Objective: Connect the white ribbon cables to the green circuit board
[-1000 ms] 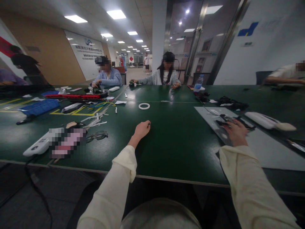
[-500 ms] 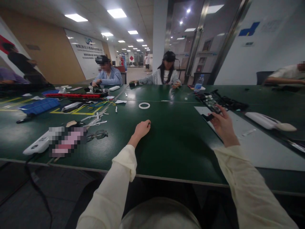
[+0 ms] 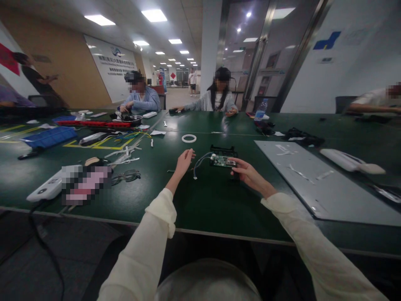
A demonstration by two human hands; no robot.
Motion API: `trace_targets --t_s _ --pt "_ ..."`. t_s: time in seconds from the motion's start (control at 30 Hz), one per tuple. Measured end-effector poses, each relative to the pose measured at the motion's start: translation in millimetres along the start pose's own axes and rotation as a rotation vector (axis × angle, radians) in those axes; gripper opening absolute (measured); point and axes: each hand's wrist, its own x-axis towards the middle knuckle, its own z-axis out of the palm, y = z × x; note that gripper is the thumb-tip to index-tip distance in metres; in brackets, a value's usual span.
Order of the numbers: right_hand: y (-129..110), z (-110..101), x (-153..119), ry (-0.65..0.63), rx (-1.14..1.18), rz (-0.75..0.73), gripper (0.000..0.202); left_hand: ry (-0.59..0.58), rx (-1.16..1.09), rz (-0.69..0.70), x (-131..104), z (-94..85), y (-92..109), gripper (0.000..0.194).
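Observation:
My right hand (image 3: pixel 249 173) grips a green circuit board (image 3: pixel 221 160) mounted in a black plastic frame (image 3: pixel 223 149), pinched at its right end between thumb and fingers. Grey cables (image 3: pixel 200 161) run from the board's left side and bend down to a small white connector (image 3: pixel 195 178). To the left of these cables is my left hand (image 3: pixel 183 163), its fingers loosely bent and slightly apart with nothing visible in them. A thin wire end shows behind the left wrist. Beyond both hands lies a white ring (image 3: pixel 189 138) on the green table (image 3: pixel 206 200).
At right lie a grey board (image 3: pixel 300 179) with tape scraps and a white handheld device (image 3: pixel 341 161). Glasses (image 3: pixel 127 177), a white power strip (image 3: pixel 46 186) and a blue tray (image 3: pixel 50 138) are at left. Two people sit across the table, near a water bottle (image 3: pixel 261 109).
My right hand has carried the circuit board in its frame from above the grey board leftward to the middle, before me. My left hand has shifted slightly up and loosened its fingers.

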Motion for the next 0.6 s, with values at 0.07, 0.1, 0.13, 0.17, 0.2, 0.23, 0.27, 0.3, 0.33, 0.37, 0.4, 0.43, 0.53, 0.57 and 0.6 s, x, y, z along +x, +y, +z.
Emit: trace_targets --t_s 0.07,0.1,0.13,0.17,0.2,0.23,0.27,0.3,0.33,0.37,0.4,0.43,0.53,0.57,0.6 --pt "4 5 0 -0.050 -0.018 0.033 0.047 -0.155 -0.166 -0.067 -3 3.6 6 0.044" --pt "5 7 0 -0.073 -0.030 0.048 0.047 -0.239 -0.220 -0.101 -6 5.5 9 0.044" --pt "6 8 0 -0.094 -0.043 0.062 0.047 -0.312 -0.252 -0.132 -9 7.3 11 0.043" --pt "7 9 0 -0.112 -0.058 0.074 0.047 -0.368 -0.261 -0.155 -11 8.9 13 0.043" --pt "8 10 0 -0.128 -0.077 0.084 0.047 -0.399 -0.250 -0.174 -13 10.1 14 0.044" --pt "8 11 0 -0.142 -0.103 0.092 0.048 -0.409 -0.225 -0.189 -15 10.9 15 0.047" --pt "8 12 -1 -0.154 -0.135 0.098 0.048 -0.408 -0.190 -0.199 -16 11.2 14 0.050" --pt "8 13 -1 -0.166 -0.171 0.105 0.049 -0.398 -0.152 -0.203 -16 11.1 12 0.052" --pt "8 13 -1 -0.178 -0.208 0.111 0.049 -0.382 -0.112 -0.199 -16 10.8 10 0.054" --pt "7 14 -2 -0.189 -0.243 0.113 0.049 -0.366 -0.067 -0.185 -15 10.1 8 0.055" --pt "7 14 -2 -0.198 -0.279 0.108 0.049 -0.349 -0.016 -0.160 -13 9.3 6 0.055" --pt "6 14 -2 -0.202 -0.314 0.097 0.048 -0.327 0.043 -0.125 -12 8.5 4 0.055" --pt "6 8 0 -0.173 -0.434 0.029 0.045 -0.236 0.271 0.000 -9 6.3 -2 0.050" --pt "6 4 1 -0.146 -0.499 -0.003 0.043 -0.205 0.363 0.041 -9 5.8 -3 0.048" --pt "5 -1 2 -0.103 -0.588 -0.042 0.041 -0.177 0.460 0.081 -9 5.6 -5 0.047"
